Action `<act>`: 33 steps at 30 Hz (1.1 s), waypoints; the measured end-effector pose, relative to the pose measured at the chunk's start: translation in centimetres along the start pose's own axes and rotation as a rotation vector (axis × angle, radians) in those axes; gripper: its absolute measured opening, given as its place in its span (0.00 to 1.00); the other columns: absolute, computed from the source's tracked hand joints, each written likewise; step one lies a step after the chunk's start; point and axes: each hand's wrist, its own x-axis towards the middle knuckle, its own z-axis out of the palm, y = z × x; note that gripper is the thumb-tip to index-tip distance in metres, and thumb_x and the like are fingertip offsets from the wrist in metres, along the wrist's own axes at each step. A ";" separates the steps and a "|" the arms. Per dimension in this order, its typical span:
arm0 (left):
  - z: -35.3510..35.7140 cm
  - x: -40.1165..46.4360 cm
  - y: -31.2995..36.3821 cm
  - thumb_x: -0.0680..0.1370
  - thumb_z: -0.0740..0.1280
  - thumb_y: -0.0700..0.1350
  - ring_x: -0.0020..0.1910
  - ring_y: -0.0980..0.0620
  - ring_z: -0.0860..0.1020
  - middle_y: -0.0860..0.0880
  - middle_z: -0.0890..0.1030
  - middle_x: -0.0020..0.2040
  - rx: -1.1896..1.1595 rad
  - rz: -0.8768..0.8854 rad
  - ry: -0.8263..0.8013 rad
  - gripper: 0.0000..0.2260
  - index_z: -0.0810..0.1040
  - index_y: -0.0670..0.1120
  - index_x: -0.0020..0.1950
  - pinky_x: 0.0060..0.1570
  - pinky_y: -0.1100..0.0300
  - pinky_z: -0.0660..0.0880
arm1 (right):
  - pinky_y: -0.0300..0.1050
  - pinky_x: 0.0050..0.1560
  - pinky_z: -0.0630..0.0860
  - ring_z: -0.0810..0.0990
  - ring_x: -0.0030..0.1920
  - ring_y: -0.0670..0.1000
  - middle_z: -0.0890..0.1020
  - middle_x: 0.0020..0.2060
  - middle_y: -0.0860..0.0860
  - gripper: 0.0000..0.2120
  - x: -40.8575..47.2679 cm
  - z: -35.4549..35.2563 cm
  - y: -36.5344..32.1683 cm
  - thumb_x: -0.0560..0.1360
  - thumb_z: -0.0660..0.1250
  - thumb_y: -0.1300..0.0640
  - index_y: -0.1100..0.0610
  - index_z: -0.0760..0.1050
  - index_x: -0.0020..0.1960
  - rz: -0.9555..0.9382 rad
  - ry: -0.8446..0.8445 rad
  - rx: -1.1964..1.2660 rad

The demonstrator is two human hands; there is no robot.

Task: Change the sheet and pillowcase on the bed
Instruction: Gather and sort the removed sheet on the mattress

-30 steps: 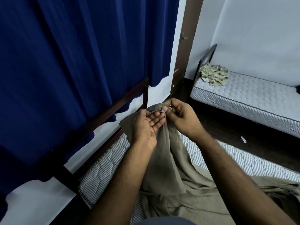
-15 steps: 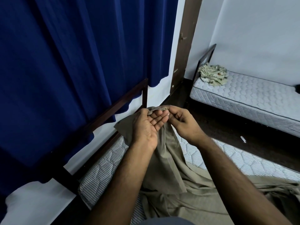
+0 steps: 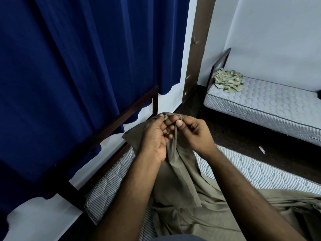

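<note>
A khaki sheet (image 3: 182,185) lies rumpled over the near striped mattress (image 3: 111,185), with one corner lifted. My left hand (image 3: 156,136) holds that raised corner from the left, fingers curled round its gathered edge. My right hand (image 3: 192,131) pinches the same bunched edge between thumb and fingers, right beside the left. Both hands meet just above the mattress's far end near the dark headboard rail (image 3: 121,119). The sheet hangs down from the hands onto the bed.
A dark blue curtain (image 3: 78,66) hangs along the left wall behind the bed frame. A second bare mattress (image 3: 271,105) stands across a dark floor strip (image 3: 251,141), with a crumpled patterned cloth (image 3: 228,81) at its head. A brown door frame (image 3: 196,54) rises between.
The left hand's fingers have curled in around the sheet's gathered edge, and the right hand's thumb has shifted up against it. The sheet corner stays lifted in about the same place.
</note>
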 end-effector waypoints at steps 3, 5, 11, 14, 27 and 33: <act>0.3 -0.1 0.1 0.85 0.55 0.44 0.40 0.58 0.82 0.50 0.86 0.43 -0.028 0.004 -0.063 0.14 0.80 0.42 0.56 0.35 0.67 0.74 | 0.43 0.60 0.76 0.82 0.59 0.48 0.85 0.57 0.51 0.13 0.0 -0.1 -0.2 0.82 0.63 0.62 0.63 0.78 0.65 -0.024 0.032 0.003; 0.4 0.0 0.1 0.86 0.55 0.44 0.42 0.56 0.84 0.49 0.87 0.44 -0.061 0.004 -0.077 0.15 0.80 0.41 0.56 0.39 0.66 0.77 | 0.46 0.61 0.77 0.83 0.59 0.51 0.85 0.56 0.52 0.13 0.0 -0.1 -0.1 0.82 0.64 0.62 0.63 0.79 0.64 -0.025 0.056 0.012; 0.6 -0.1 0.5 0.85 0.57 0.44 0.45 0.53 0.85 0.46 0.87 0.44 -0.097 -0.017 -0.098 0.13 0.80 0.40 0.56 0.48 0.61 0.81 | 0.42 0.59 0.78 0.84 0.56 0.47 0.86 0.53 0.48 0.11 0.7 -0.4 -0.4 0.83 0.63 0.62 0.60 0.82 0.60 -0.020 0.143 -0.085; 0.5 -0.3 1.1 0.84 0.62 0.46 0.43 0.52 0.86 0.45 0.87 0.43 -0.012 0.008 -0.052 0.10 0.80 0.44 0.49 0.43 0.61 0.81 | 0.44 0.49 0.77 0.83 0.46 0.44 0.85 0.44 0.44 0.10 1.2 -1.2 -0.5 0.83 0.62 0.59 0.58 0.82 0.50 -0.020 0.194 -0.141; 5.1 1.8 5.3 0.73 0.65 0.70 0.44 0.53 0.82 0.50 0.83 0.44 1.017 0.874 -0.307 0.25 0.76 0.49 0.54 0.44 0.47 0.78 | 0.50 0.54 0.79 0.83 0.48 0.53 0.86 0.46 0.57 0.07 4.8 -4.1 -8.3 0.81 0.67 0.62 0.64 0.82 0.52 -0.137 0.191 0.077; 8.6 2.3 9.4 0.74 0.73 0.62 0.34 0.49 0.76 0.50 0.77 0.33 1.027 1.095 -0.291 0.18 0.75 0.48 0.40 0.35 0.45 0.75 | 0.57 0.57 0.78 0.82 0.52 0.55 0.84 0.49 0.55 0.06 4.8 -4.8 -8.7 0.82 0.66 0.55 0.56 0.80 0.53 -0.207 0.511 0.069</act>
